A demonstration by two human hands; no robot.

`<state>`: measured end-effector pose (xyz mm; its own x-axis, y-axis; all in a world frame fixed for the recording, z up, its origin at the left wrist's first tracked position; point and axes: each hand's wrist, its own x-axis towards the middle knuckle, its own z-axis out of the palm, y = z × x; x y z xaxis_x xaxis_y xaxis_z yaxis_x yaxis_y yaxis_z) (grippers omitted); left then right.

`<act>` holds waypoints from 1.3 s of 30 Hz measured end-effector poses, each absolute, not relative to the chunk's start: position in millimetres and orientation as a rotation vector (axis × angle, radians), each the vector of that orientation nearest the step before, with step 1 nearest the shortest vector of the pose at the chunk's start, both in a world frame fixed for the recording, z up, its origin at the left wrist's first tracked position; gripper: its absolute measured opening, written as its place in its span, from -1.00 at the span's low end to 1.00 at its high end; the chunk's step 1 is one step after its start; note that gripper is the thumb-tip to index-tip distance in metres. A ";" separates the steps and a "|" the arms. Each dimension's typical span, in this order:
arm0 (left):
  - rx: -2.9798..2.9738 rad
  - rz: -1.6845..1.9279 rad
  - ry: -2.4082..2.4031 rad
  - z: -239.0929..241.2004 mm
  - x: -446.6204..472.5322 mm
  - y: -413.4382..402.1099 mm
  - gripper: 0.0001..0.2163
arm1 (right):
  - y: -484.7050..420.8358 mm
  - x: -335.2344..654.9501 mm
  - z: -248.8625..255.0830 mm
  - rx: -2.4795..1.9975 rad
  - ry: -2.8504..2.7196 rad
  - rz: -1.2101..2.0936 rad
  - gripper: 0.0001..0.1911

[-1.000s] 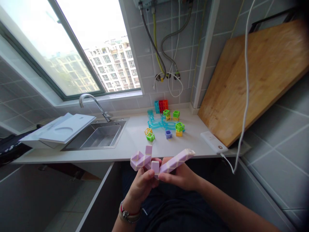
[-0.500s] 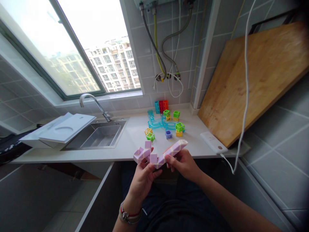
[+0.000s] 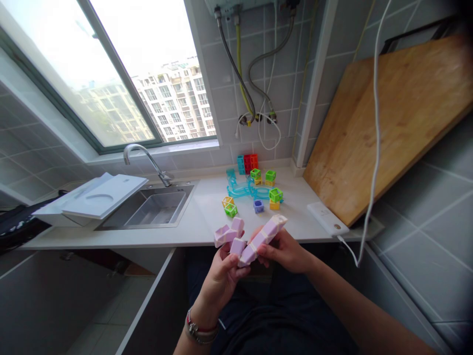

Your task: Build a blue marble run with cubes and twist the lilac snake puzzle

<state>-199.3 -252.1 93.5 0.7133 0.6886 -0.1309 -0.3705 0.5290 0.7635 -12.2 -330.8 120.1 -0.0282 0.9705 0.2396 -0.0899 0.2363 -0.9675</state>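
Both hands grip a jointed chain of lilac blocks [image 3: 248,254] with pale seams, held in front of the counter's near edge. My left hand [image 3: 221,271] is closed around the lower left part, thumb on top. My right hand [image 3: 283,251] pinches the longer straight row that slants up to the right. The chain bends into a zigzag on the left. Just beyond it on the counter are a purple cube frame [image 3: 258,206], a green cube frame [image 3: 231,210] beside a yellow one, and another green cube [image 3: 275,194] on a yellow cube.
Clear blue track-like pieces [image 3: 244,191] lie farther back, with red and blue cube blocks [image 3: 247,164] against the wall. Left is a sink [image 3: 158,207] with a faucet and a white box lid [image 3: 105,195]. A white power bank [image 3: 327,218] and leaning wooden board [image 3: 388,123] stand right.
The lilac chain has been turned in my hands. Its right row now slants more steeply, and its left blocks have shifted right and tilted.
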 end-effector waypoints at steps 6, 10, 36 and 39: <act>0.700 0.475 0.339 103.2 -202.1 -253.8 -0.55 | -331.7 -6.3 130.8 -0.791 -1.383 1.184 -0.65; 0.724 0.521 0.391 103.8 -200.7 -251.1 -0.54 | -327.3 0.2 135.7 -0.864 -1.365 1.176 -0.60; 1.048 0.871 0.551 109.7 -187.5 -253.3 -0.46 | -325.5 -18.4 131.9 -1.190 -1.117 0.959 -0.64; 1.079 0.874 0.562 107.5 -186.5 -254.0 -0.46 | -325.4 -19.6 128.6 -1.181 -1.108 0.957 -0.64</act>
<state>-186.5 -254.0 107.5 0.5539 0.8324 0.0156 -0.3315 0.2033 0.9213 -19.6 -325.4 128.6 0.2092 0.9672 0.1441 -0.0021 0.1478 -0.9890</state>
